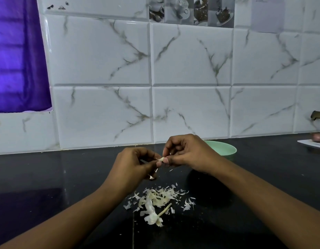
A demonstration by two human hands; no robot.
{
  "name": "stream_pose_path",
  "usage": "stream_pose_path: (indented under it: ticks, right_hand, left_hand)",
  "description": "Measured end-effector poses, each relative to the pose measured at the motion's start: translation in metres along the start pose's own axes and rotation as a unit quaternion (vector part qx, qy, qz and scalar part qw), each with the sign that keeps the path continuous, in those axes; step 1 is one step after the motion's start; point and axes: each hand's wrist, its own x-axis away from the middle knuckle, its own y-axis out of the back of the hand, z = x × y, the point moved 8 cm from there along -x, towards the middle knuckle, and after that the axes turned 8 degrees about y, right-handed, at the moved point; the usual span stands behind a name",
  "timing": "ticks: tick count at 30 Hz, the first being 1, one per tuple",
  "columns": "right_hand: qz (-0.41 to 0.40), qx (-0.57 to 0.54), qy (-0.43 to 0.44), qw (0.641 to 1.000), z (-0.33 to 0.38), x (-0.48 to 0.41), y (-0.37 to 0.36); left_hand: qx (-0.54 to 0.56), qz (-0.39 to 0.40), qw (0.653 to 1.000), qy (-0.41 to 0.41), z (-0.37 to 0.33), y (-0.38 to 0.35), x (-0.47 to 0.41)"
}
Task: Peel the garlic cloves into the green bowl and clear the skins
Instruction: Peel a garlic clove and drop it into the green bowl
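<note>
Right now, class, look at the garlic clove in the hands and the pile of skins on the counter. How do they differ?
The garlic clove is held up, pinched between the left hand and right hand; the pile of skins lies loose on the black counter. The garlic clove is one small piece; the pile of skins is many scattered flakes with a stalk. Both are pale and whitish.

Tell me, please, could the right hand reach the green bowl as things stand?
Probably yes. The right hand sits just in front of the green bowl, with nothing between them. Its fingers pinch the garlic clove together with the left hand, so it is occupied.
</note>
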Motion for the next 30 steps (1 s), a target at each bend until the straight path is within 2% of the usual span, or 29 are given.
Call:
stream_pose_path:
  ticks: [4,9,14,20,25,30]
  right_hand:
    - [0.044,0.016,-0.011,0.999,0.000,0.002,-0.008]
    - [0.060,0.077,-0.005,0.995,0.003,0.003,-0.013]
    - [0.060,0.162,0.028,0.985,0.011,0.003,-0.016]
    - [0.036,0.202,0.043,0.978,0.013,0.003,-0.014]
    - [0.015,0.190,0.055,0.980,0.017,0.004,-0.015]
    - [0.013,0.206,0.063,0.976,0.019,0.002,-0.013]
  left_hand:
    - [-0.062,-0.031,0.997,-0.045,-0.008,0.005,0.002]
    - [-0.097,-0.061,0.991,-0.071,-0.013,0.009,0.004]
    - [-0.117,-0.091,0.985,-0.086,-0.015,0.013,0.006]
    - [-0.134,-0.116,0.979,-0.099,-0.017,0.016,0.007]
    - [-0.091,-0.125,0.985,-0.077,-0.009,0.019,0.004]
    - [0.075,-0.064,0.995,-0.008,0.007,0.013,-0.002]
